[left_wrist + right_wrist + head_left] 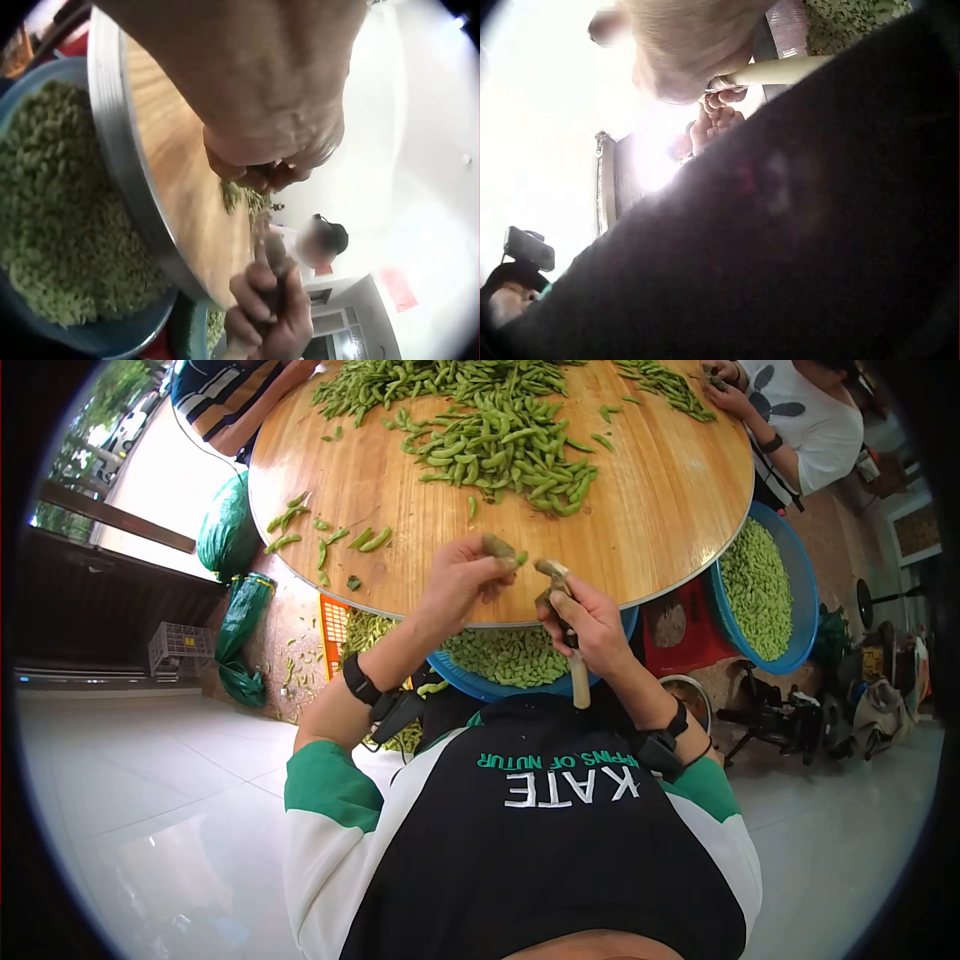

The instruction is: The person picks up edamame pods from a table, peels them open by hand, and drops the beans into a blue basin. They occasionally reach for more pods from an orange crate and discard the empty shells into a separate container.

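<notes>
In the head view my left hand (462, 578) is just over the near edge of the round wooden table (400, 565). Its thumb and forefinger pinch a green bean pod (521, 558), mostly hidden by the fingers. My right hand (592, 628), close by on the right, grips a tool with a cream-coloured handle (580, 680) pointing down toward my body. The fist hides the tool's working end. Brownish covers wrap some fingertips on both hands. A large pile of bean pods (510, 450) lies beyond the hands. Below them, a blue basin (440, 665) holds shelled beans (510, 660).
Another blue basin (807, 595) of shelled beans stands at the right. Several loose pods (375, 540) lie at the table's left. An orange basket (333, 625) and green sacks (245, 620) are on the floor. Two people sit across the table, one at each side.
</notes>
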